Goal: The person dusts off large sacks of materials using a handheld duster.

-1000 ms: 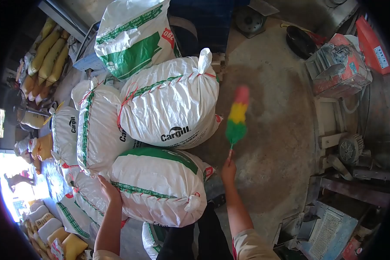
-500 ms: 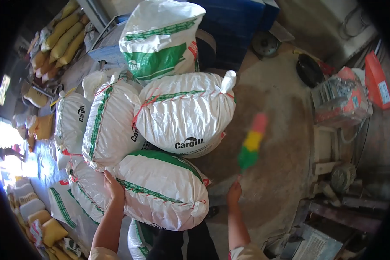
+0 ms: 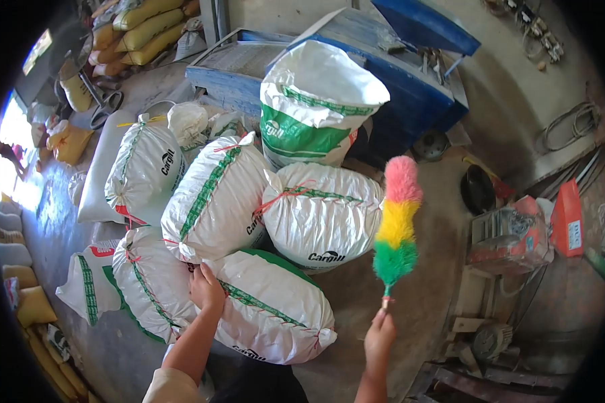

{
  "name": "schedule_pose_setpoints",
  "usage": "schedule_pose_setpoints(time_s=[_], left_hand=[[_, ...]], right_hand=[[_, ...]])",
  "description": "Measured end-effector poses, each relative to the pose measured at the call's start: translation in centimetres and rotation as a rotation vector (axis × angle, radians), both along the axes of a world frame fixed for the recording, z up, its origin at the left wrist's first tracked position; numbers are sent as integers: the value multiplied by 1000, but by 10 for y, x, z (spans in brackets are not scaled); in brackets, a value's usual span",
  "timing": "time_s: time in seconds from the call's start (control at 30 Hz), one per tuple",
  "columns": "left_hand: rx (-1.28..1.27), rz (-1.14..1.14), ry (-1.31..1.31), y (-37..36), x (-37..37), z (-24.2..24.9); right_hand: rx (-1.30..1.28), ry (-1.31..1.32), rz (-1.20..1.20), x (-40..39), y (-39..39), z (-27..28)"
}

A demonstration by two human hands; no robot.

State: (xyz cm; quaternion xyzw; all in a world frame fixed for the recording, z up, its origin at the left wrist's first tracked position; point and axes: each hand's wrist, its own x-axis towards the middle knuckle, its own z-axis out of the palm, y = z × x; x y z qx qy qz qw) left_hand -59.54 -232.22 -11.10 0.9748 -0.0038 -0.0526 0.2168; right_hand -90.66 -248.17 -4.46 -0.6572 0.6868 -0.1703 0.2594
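Note:
My right hand is closed around the short handle of a fluffy duster, banded pink, yellow and green. It stands upright, its head beside the right end of a stuffed white sack. My left hand has its fingers curled at the lower tied corner of the middle white sack; part of the grip is hidden. Just below it lie the front sack and a left-hand sack. Behind them an open-topped green-and-white sack stands upright.
Another tied sack lies at the pile's left. Blue machinery stands behind. To the right are a dusty red machine, a red box and a black pan. Yellow sacks are stacked at the far left.
The view has shifted, so the pile sits lower and further right. The duster, blurred before, is now sharp and has come nearer the sack beside it. My left hand stays at the sack's corner.

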Motion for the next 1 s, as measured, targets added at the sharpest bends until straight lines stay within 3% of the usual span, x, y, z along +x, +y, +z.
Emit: schedule_pose_setpoints(time_s=[0.1,0.17,0.23,0.27,0.37,0.43,0.5,0.53,0.63,0.77,0.9,1.0], left_hand=[[13,-5,-2,-1,-1,4],[26,-3,26,-1,0,6],[32,-3,47,1,0,11],[41,-3,24,1,0,11],[42,12,52,-1,1,18],[54,-11,57,0,3,19],[46,0,59,-1,4,18],[45,-7,60,0,4,19],[55,-15,48,2,6,14],[39,-13,-16,2,7,11],[4,-7,16,1,5,16],[-4,22,-27,0,5,15]], right_hand=[[-12,3,293,28,17,-6],[8,153,345,35,13,-5],[63,309,107,15,2,-31],[82,224,47,9,-2,-33],[74,209,17,24,-1,-10],[75,99,119,57,10,8],[116,182,357,81,16,27],[188,354,391,91,14,42],[5,229,180,30,-12,-31],[107,344,67,29,-32,11],[109,225,343,55,-17,22],[231,354,473,64,-26,29]])
